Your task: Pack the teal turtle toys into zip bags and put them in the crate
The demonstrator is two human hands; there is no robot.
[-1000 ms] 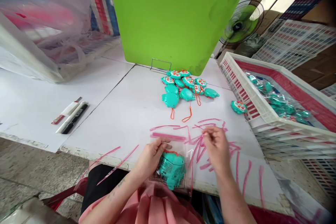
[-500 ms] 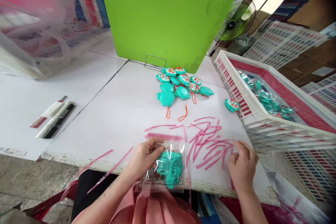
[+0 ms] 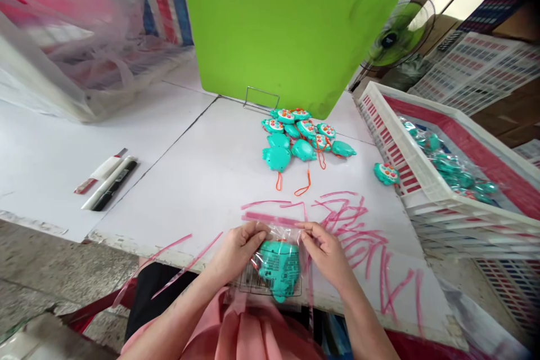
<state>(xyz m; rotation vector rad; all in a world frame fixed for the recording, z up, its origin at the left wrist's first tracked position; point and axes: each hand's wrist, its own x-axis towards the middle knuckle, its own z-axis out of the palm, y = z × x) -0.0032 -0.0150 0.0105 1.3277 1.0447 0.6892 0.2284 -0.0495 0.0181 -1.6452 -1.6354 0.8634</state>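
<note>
1. Pinching one side of a clear bag's [image 3: 250, 286] upper edge, the left hand [image 3: 241, 243] has its thumb pressed toward its bent fingers; the right hand [image 3: 325, 248] grips the other side of that edge, thumb and forefinger closed on the film.
2. Between the two hands and slightly nearer the body, a teal toy [image 3: 279, 265] lies inside the bag, its narrow end toward the person; dark print on the film crosses it, and a bit of orange shows at its top, just below the fingertips.
3. Just beyond the fingertips, a wide pink strip [image 3: 270, 218] lies crosswise; right of the grip, thin pink strips [image 3: 361, 230] are scattered in a loose tangle over the white table [image 3: 202, 169], some near the right hand.
4. Farther out, straight ahead of the grip, sits a pile of teal toys [image 3: 302, 150]; some show white faces with coloured buttons, others plain backs, and orange loops trail from several toward the hands.
5. Ahead and right of the grip, a single toy [image 3: 386, 174] rests beside a white basket [image 3: 485, 215]; bagged teal toys [image 3: 453, 171] lie in the basket.
6. Well left of the grip, a black marker [image 3: 115, 185] lies next to a cutter [image 3: 101, 173]; beyond the pile, a green board [image 3: 291, 28] stands behind a wire stand [image 3: 262, 91].
</note>
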